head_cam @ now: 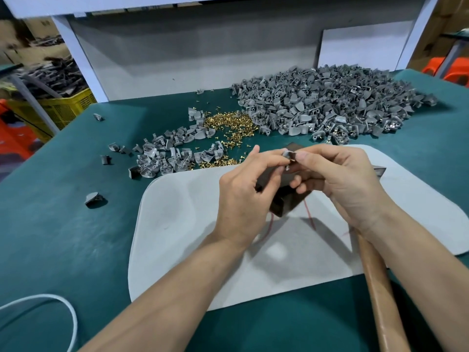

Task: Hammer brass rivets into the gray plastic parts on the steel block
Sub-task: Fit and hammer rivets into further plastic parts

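Small-parts assembly workshop, manual riveting station. Evidence: teal-green covered workbench [63, 224] with white frame post [78, 59] at rear; loose bulk heap of gray moulded plastic parts [330, 102] beside scattered pile of small brass rivets [228, 123]; pale gray felt work pad [177, 224] at bench front; brown wooden hammer handle [378, 288] lying at right; yellow slotted plastic crate [68, 107] of dark parts behind, at left; orange plastic stools [454, 69] far right.

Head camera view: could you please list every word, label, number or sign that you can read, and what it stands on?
None is readable.
The gray plastic parts, brass rivets, steel block, hammer handle and mat show no print.
Dark marks on the cardboard box at far left are too blurred to read.
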`<state>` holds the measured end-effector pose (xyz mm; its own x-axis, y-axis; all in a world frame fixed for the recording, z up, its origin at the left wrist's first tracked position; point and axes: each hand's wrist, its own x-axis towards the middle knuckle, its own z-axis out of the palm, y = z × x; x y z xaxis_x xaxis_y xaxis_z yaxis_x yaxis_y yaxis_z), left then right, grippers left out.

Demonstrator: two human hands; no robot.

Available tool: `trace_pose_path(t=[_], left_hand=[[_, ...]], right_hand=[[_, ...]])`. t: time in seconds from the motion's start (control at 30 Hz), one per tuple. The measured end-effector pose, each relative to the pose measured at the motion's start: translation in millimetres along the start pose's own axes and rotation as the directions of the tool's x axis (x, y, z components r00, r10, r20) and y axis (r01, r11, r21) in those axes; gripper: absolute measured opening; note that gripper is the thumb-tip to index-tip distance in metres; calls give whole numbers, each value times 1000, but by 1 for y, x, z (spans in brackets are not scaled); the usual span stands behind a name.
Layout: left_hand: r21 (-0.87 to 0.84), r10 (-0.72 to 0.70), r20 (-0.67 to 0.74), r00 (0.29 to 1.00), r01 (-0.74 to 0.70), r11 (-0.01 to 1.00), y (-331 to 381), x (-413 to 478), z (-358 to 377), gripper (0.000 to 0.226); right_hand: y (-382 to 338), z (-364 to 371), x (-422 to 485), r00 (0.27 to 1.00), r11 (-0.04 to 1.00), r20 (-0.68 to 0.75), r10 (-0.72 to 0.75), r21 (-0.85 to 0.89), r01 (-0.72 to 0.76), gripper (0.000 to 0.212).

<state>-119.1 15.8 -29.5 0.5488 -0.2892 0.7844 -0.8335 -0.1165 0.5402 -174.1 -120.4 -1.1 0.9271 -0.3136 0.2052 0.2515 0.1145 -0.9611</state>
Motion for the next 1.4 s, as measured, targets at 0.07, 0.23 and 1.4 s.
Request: trace_pose_path(t=[0.07, 0.23, 1.4], left_hand=[[10, 7, -15, 1000, -7, 1000, 0, 0, -1, 14], [-77, -93, -25, 995, 90, 993, 1, 1, -2, 28], [-169, -264, -11, 964, 259, 951, -1, -4, 6, 6]], right_hand=[[1, 1, 0, 1000, 1000, 6, -7, 11, 7, 19], [2, 0, 1, 1000, 1000, 14, -11, 14, 10, 19], [6, 7, 0, 996, 973, -59, -74, -222, 59, 20]])
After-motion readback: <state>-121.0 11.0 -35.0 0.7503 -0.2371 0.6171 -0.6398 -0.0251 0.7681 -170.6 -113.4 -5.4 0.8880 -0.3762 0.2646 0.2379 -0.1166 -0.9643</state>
